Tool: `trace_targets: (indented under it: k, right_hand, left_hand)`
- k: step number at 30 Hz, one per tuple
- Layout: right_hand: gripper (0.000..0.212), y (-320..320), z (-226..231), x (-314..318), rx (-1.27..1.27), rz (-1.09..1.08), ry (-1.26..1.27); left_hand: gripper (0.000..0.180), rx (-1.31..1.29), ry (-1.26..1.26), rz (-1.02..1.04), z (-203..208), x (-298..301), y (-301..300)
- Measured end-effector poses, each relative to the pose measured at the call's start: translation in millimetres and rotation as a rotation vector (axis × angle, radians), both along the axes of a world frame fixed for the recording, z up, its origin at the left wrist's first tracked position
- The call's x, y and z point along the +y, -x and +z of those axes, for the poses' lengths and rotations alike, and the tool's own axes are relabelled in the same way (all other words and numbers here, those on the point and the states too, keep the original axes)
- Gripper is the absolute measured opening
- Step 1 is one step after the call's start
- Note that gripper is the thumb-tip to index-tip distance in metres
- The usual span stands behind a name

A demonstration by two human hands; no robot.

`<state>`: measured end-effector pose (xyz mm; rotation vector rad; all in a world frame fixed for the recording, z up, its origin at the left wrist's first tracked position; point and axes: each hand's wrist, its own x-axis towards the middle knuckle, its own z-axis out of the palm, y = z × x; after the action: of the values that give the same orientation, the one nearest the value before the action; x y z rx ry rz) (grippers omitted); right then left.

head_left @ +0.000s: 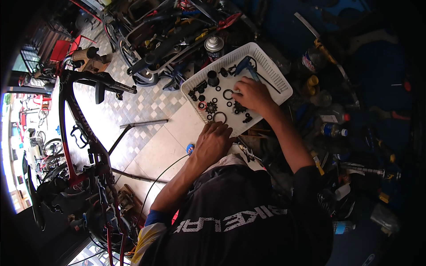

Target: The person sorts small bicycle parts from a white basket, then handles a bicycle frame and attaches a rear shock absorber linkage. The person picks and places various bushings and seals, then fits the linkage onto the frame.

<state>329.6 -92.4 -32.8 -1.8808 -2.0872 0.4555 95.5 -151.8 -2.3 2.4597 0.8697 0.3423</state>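
Observation:
A shallow white plastic basket (255, 48) with perforated walls holds small black bike parts. My left hand (215, 139) is at its near edge, fingers curled and closed on a black ring (220, 118). Over the basket's right half, my right hand (252, 94) reaches in with bent fingers; its fingertips pinch the edge of a smaller black ring (228, 94). Next to these lie a toothed black sprocket (211, 107), a black cup-shaped part (213, 79) and a red-edged ring (202, 105). A blue-handled tool (243, 65) rests at the far side. Parts under my right palm are hidden.
A spray can (214, 46) stands behind the basket, beside piled bike parts. To the left is a dark bike frame (82, 119), with a metal tube (144, 123) on the tiled floor. Plastic bottles (333, 130) and tools crowd the right side.

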Motion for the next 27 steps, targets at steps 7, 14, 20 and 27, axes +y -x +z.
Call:
trace_targets:
  k: [7, 14, 20, 27]
  right_hand:
    - [0.032, 12.2, -21.8, 32.5, -0.196, 0.094, 0.021]
    - [0.027, 15.0, -7.6, 26.1, -0.138, 0.178, 0.098]
    - [0.027, 23.6, -12.8, 16.3, -0.183, 0.233, 0.165]
    - [0.021, 37.0, -19.1, 21.2, -0.096, 0.282, 0.008]
  left_hand:
    - [0.025, -0.178, 0.029, 0.043, 13.2, -19.8, 17.2]
    - [0.020, -0.230, 0.123, 0.195, 23.2, -36.0, 51.2]
    - [0.020, -0.214, 0.174, 0.258, 23.6, -39.2, 69.9]
    - [0.019, -0.220, 0.140, 0.266, 19.6, -37.0, 78.0]
